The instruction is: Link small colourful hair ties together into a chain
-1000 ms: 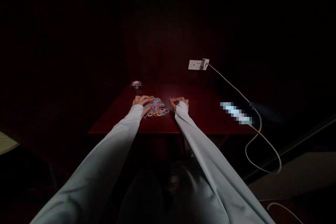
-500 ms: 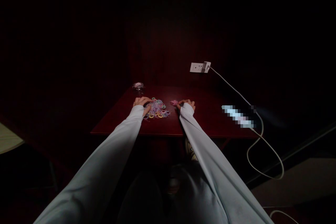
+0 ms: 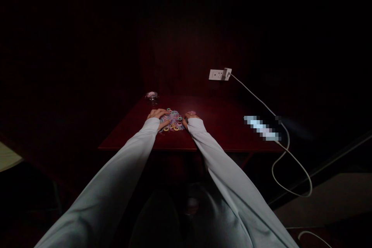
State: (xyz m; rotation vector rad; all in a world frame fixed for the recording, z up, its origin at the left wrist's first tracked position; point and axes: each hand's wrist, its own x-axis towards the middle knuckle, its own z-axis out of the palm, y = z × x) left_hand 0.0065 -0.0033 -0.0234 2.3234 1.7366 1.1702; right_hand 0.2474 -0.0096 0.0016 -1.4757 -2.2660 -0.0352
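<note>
A loose pile of small hair ties (image 3: 173, 118) in purple, pink, yellow and green lies on the dark red table. My left hand (image 3: 157, 115) rests at the pile's left edge, its fingers stretched over the ties and its thumb apart. At the right edge of the pile is my right hand (image 3: 190, 117), with thumb and index finger apart and reaching toward the ties. A small pink bunch of ties (image 3: 192, 112) shows just beyond my right hand, partly hidden by it.
A clear jar (image 3: 152, 96) with something pinkish at its top stands at the table's back left. On the right lies a pixelated bright device (image 3: 262, 128), with a white cable (image 3: 255, 95) running to a charger in the wall socket (image 3: 215, 74). The table's front edge (image 3: 174, 148) faces me.
My right hand has moved left, from the pink bunch to the right edge of the main pile. My left hand has stayed almost in place.
</note>
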